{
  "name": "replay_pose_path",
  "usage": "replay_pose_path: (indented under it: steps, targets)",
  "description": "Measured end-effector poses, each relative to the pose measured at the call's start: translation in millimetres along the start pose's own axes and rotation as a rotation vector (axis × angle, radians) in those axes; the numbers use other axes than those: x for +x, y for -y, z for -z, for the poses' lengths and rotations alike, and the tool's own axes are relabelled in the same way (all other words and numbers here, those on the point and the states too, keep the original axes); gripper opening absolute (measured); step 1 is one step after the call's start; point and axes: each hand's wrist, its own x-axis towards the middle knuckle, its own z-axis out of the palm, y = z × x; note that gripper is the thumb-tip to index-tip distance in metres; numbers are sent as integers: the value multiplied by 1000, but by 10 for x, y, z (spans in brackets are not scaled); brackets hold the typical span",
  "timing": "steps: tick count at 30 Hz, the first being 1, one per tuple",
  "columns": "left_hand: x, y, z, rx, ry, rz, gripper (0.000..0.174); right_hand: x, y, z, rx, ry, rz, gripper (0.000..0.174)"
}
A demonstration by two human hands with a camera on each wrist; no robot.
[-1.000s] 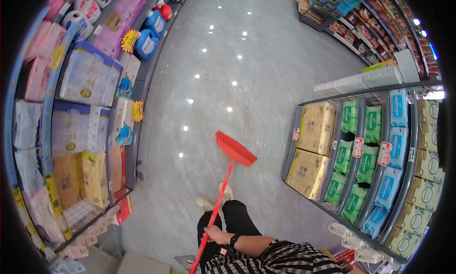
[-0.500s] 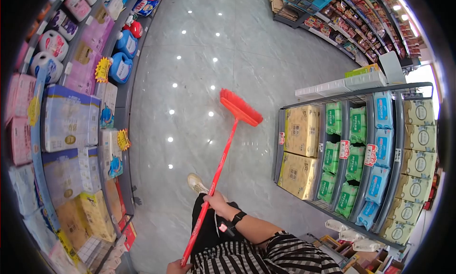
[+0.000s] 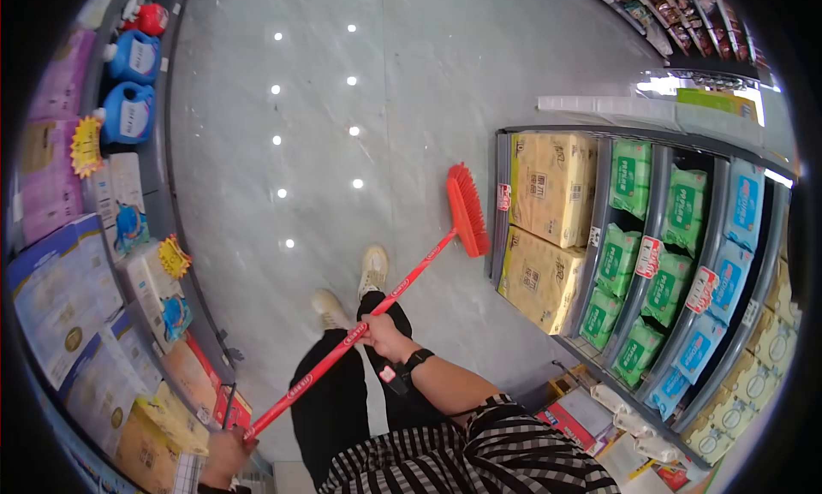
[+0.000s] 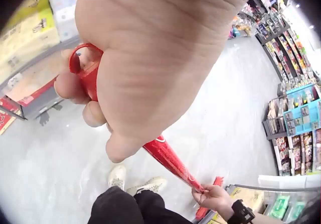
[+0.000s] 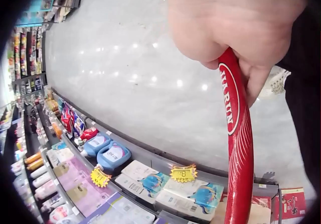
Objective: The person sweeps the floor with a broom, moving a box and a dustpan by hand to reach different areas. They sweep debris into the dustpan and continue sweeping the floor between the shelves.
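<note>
A red broom (image 3: 467, 211) slants across the head view, its bristled head on the floor beside the base of the right shelf. My right hand (image 3: 387, 337) grips the handle around its middle, in front of my legs. At the handle's top end my left hand (image 3: 228, 453) holds on, low on the left side. The left wrist view shows the left hand (image 4: 145, 58) wrapped round the handle's end, with a red hanging loop (image 4: 80, 58) poking out by the fingers. In the right wrist view the fingers of my right hand (image 5: 235, 28) curl round the printed red handle (image 5: 238, 153).
On the right stands a shelf (image 3: 501, 203) with yellow tissue packs (image 3: 548, 190) and green wipe packs (image 3: 632, 179). The left shelf holds blue detergent bottles (image 3: 128, 113) and boxed paper goods (image 3: 60, 297). Grey tiled floor (image 3: 342, 151) runs between them. My shoes (image 3: 372, 270) are near the broom handle.
The broom head has swung right, up to the right shelf's base. My left hand has moved left with the handle's end, tilting the handle more. The view has shifted, and both feet now show.
</note>
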Motion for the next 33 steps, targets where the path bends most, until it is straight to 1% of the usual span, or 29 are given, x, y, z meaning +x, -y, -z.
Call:
replay_pose_path:
  steps: [1, 3, 4, 5, 6, 7, 9, 10, 11, 12, 13, 14, 16, 17, 19, 21, 23, 25, 27, 29, 30, 31, 32, 33]
  targets:
    - [187, -23, 110, -7, 17, -3, 29, 165, 39, 81, 14, -7, -43, 12]
    - [559, -32, 291, 100, 23, -24, 27, 225, 225, 22, 28, -62, -22, 14]
    - [752, -4, 351, 98, 52, -26, 27, 329, 251, 44, 35, -80, -44, 14]
    - [953, 54, 404, 46, 50, -63, 26, 456, 258, 66, 64, -50, -36, 14]
    - [1144, 136, 411, -3, 37, -100, 25, 587, 267, 69, 93, -15, -18, 15]
    - [1383, 255, 366, 4, 42, -112, 25, 743, 298, 55, 105, -22, -13, 15]
    - [1821, 488, 212, 129, 95, -150, 24, 1011, 260, 67, 110, -67, 17, 14]
    - [2047, 604, 130, 149, 123, -87, 21, 1139, 225, 78, 113, -83, 9, 14]
    - [2281, 571, 178, 143, 129, -92, 21, 1312, 218, 77, 153, -75, 48, 13]
    - [2490, 504, 303, 123, 133, -48, 22, 1487, 219, 73, 193, -65, 88, 12]
    - [2687, 476, 343, 104, 143, -4, 23, 1640, 225, 70, 195, -74, 84, 12]
    - [2907, 570, 224, 105, 158, -8, 23, 1772, 233, 66, 201, -93, 124, 12]
    - [3383, 827, -129, 153, 96, -141, 20, 2025, 250, 117, 206, -133, 185, 11]
    - [3604, 835, -251, 155, 105, -143, 20, 2156, 279, 175, 211, -139, 179, 11]
    - [4069, 824, -444, 191, 69, -180, 21, 2400, 371, 340, 192, -200, 246, 13]
    - [4532, 678, -600, 168, 29, -195, 21, 2662, 474, 597, 198, -209, 287, 15]
    - [4967, 418, -692, 166, 16, -222, 21, 2820, 694, 827, 263, -269, 331, 17]
    - [5382, 156, -845, 115, -43, -327, 21, 3004, 920, 1155, 252, -277, 381, 18]
    - [5779, -130, -1009, 132, 12, -316, 21, 3150, 1171, 1479, 242, -289, 431, 19]
    - [6126, -355, -1167, 149, 39, -319, 20, 3250, 1449, 1708, 237, -356, 465, 19]
    - [6199, -526, -1067, 157, 20, -324, 20, 3273, 1591, 1752, 244, -346, 482, 19]
    - [6261, -722, -985, 157, 25, -312, 20, 3289, 1725, 1801, 238, -386, 497, 17]
    - [6331, -839, -923, 153, 32, -300, 20, 3309, 1833, 1822, 231, -427, 512, 14]
    - [6441, -872, -901, 155, 18, -311, 20, 3337, 1921, 1830, 235, -426, 529, 14]
